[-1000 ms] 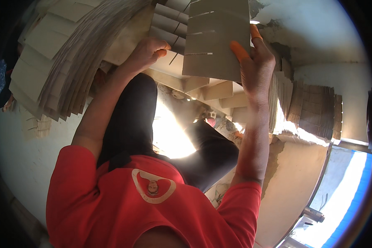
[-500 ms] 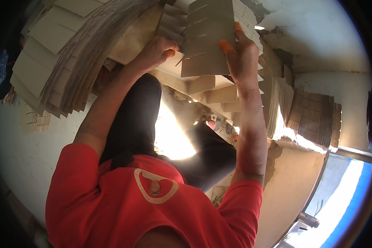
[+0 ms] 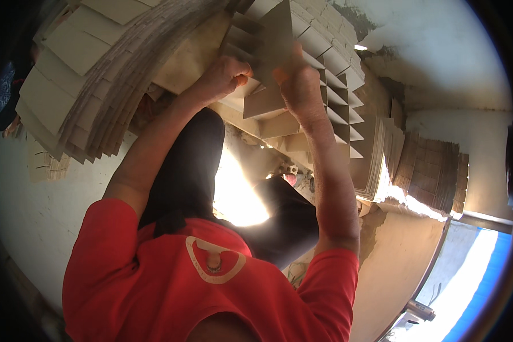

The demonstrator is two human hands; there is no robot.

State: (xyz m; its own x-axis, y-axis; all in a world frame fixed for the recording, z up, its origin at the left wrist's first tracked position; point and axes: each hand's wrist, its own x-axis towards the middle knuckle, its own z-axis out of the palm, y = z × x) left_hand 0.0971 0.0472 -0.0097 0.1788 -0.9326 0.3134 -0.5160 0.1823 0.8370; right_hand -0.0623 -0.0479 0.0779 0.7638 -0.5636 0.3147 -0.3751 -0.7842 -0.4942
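A grey-brown slotted cardboard sheet (image 3: 276, 43) is gripped along its right side by my right hand (image 3: 302, 88), orange covers on the thumb and a finger. The sheet stands tilted over a grid of crossed cardboard dividers (image 3: 337, 98), and it hides part of that grid. To the left of the sheet, my left hand (image 3: 225, 78) is closed, its fingers curled in and orange covers on their tips. Whatever it may pinch is hidden by the fingers. The left hand is close to the grid's left cells (image 3: 242, 37).
A tall fanned stack of cardboard sheets (image 3: 111, 74) leans at the upper left. More cardboard stacks (image 3: 430, 165) stand at the right by the wall. A tan board (image 3: 404, 245) lies along the right side. My bent knees (image 3: 182, 154) are below the work.
My right hand has moved left with the cardboard sheet, which has turned more edge-on. More of the divider grid now shows on the right. My left hand has shifted slightly.
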